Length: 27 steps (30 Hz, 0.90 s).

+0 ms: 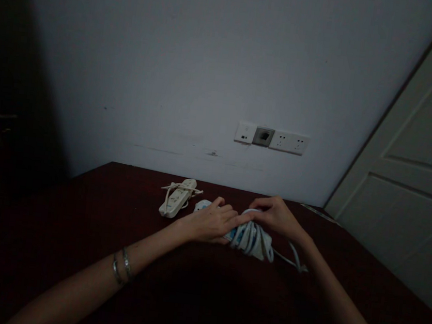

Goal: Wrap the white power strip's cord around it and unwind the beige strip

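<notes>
Where two bare forearms reach in from the bottom corners, two bracelets (126, 262) circle the left wrist, side by side. Beyond them, two hands meet over one power strip (233, 234), which lies slantwise on a dark red table (131, 188), right of the middle. It is whitish with blue patches, and several loops of a pale cord (249, 237) are wound around its right half. The left hand (213, 221) is clamped over the strip, palm down, its thumb stretched toward the loops; the strip's left end shows past the fingers. The right hand (272, 213) has thumb and fingers brought together on the cord at the top of the loops. One loose stretch of cord trails rightward beside the right forearm; its tip is too dim to make out.

Just left of the hands and a little farther back lies a second power strip (177, 199), off-white, with its own cord wrapped around it; neither hand touches it.

Behind the table rises one pale wall (172, 63) with a few dark scuffs. It carries a row of four plates: three white, and one grey plate (263, 136) second from left. One pale panelled door (430, 129) stands at right.
</notes>
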### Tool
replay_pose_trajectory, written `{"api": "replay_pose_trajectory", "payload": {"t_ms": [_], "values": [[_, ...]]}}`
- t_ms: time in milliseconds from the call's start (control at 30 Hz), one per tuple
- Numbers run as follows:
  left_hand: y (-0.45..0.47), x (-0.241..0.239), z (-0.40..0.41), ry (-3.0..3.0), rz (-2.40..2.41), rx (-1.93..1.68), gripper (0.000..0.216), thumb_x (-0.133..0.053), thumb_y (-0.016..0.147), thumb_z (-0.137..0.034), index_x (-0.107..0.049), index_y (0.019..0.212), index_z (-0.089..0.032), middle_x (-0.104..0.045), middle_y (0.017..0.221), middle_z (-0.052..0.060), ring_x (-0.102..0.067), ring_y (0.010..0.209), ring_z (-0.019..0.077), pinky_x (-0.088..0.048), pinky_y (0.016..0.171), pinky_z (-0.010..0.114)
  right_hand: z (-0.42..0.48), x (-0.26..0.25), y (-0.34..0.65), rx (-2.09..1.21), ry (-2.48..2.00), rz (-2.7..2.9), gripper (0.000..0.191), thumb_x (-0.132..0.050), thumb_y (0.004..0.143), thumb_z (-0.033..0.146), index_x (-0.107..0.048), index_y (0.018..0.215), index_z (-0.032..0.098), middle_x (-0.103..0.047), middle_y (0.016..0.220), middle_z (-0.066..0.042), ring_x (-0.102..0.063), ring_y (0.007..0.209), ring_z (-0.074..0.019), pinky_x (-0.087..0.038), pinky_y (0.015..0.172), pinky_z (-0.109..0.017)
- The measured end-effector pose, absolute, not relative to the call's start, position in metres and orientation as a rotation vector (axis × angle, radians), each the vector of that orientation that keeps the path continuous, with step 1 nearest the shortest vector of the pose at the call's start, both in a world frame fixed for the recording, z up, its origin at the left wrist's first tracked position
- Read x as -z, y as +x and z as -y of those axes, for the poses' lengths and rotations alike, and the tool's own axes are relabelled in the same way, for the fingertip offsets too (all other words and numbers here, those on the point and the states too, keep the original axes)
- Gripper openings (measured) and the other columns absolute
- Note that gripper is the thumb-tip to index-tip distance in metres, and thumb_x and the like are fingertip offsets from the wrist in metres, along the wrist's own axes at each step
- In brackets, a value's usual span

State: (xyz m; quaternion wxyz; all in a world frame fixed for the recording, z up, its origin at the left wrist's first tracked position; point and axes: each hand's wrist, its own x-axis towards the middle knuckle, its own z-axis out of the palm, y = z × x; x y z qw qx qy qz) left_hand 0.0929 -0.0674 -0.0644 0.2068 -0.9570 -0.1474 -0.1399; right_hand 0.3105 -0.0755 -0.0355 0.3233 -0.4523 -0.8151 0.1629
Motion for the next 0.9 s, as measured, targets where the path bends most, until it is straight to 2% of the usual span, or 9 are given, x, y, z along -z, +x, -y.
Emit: {"api": "replay_pose_trajectory", "payload": {"t_ms": [167,267,367,467,600,733,800,900], "values": [[0.094,0.064,0.069,-2.626,0.38,0.366,0.075,-0.059,0.078,-0.034,-0.019,0.139,-0.017,-0.058,0.108,0.011,-0.051,0.094,0.0226,-0.031,0.083,0.035,0.075,0.038,0.303,-0.428,-1.18,2.111,0.022,-0.061,0.071,0.034,-0.069,0.067,0.015,-0.064,0.061,-0.002,-0.053,0.057,-0.012,-0.04,0.056,-0.024],[0.096,0.065,0.071,-2.632,0.376,0.356,0.08,-0.059,0.078,-0.034,-0.012,0.141,-0.018,-0.055,0.114,0.011,-0.051,0.096,0.0226,-0.032,0.083,0.035,0.076,0.038,0.3,-0.448,-1.19,2.099,0.024,-0.06,0.071,0.036,-0.07,0.067,0.015,-0.065,0.061,-0.003,-0.053,0.057,-0.0123,-0.04,0.055,-0.024],[0.096,0.065,0.07,-2.684,0.413,0.382,0.085,-0.057,0.079,-0.034,-0.004,0.141,-0.01,-0.056,0.113,0.013,-0.051,0.098,0.0234,-0.032,0.083,0.035,0.074,0.039,0.305,-0.405,-1.208,2.089,0.024,-0.06,0.071,0.036,-0.069,0.067,0.014,-0.064,0.062,-0.003,-0.052,0.058,-0.0124,-0.04,0.056,-0.025],[0.093,0.064,0.067,-2.722,0.436,0.433,0.084,-0.054,0.08,-0.037,-0.005,0.141,-0.005,-0.058,0.109,0.015,-0.051,0.099,0.0246,-0.032,0.083,0.036,0.071,0.04,0.31,-0.414,-1.24,2.051,0.027,-0.059,0.071,0.039,-0.068,0.067,0.014,-0.061,0.06,-0.002,-0.049,0.056,-0.0113,-0.037,0.053,-0.024],[0.091,0.061,0.067,-2.734,0.367,0.47,0.078,-0.052,0.082,-0.038,-0.01,0.141,-0.009,-0.057,0.113,0.015,-0.05,0.103,0.0255,-0.032,0.084,0.037,0.068,0.043,0.312,-0.682,-1.238,1.994,0.029,-0.063,0.068,0.042,-0.066,0.069,0.013,-0.059,0.061,-0.002,-0.05,0.057,-0.0115,-0.038,0.053,-0.023],[0.093,0.062,0.069,-2.748,0.326,0.476,0.075,-0.052,0.082,-0.037,-0.016,0.139,-0.005,-0.056,0.115,0.017,-0.048,0.104,0.0246,-0.032,0.086,0.036,0.061,0.053,0.319,-1.031,-1.077,1.897,0.036,-0.067,0.062,0.037,-0.066,0.089,0.013,-0.062,0.073,-0.004,-0.055,0.066,-0.014,-0.043,0.061,-0.026],[0.093,0.063,0.068,-2.738,0.338,0.46,0.075,-0.053,0.081,-0.036,-0.018,0.138,-0.003,-0.055,0.116,0.017,-0.048,0.104,0.0245,-0.031,0.086,0.036,0.054,0.059,0.328,-1.163,-1.006,1.696,0.041,-0.06,0.068,0.041,-0.064,0.097,0.013,-0.06,0.073,-0.003,-0.054,0.062,-0.0134,-0.043,0.06,-0.027],[0.089,0.064,0.062,-2.721,0.372,0.437,0.075,-0.055,0.08,-0.037,-0.019,0.138,-0.004,-0.055,0.117,0.017,-0.049,0.103,0.0244,-0.032,0.086,0.036,0.044,0.07,0.344,-1.201,-1.026,1.452,0.037,-0.052,0.074,0.043,-0.062,0.094,0.013,-0.058,0.068,-0.002,-0.053,0.057,-0.012,-0.044,0.059,-0.026]]}}
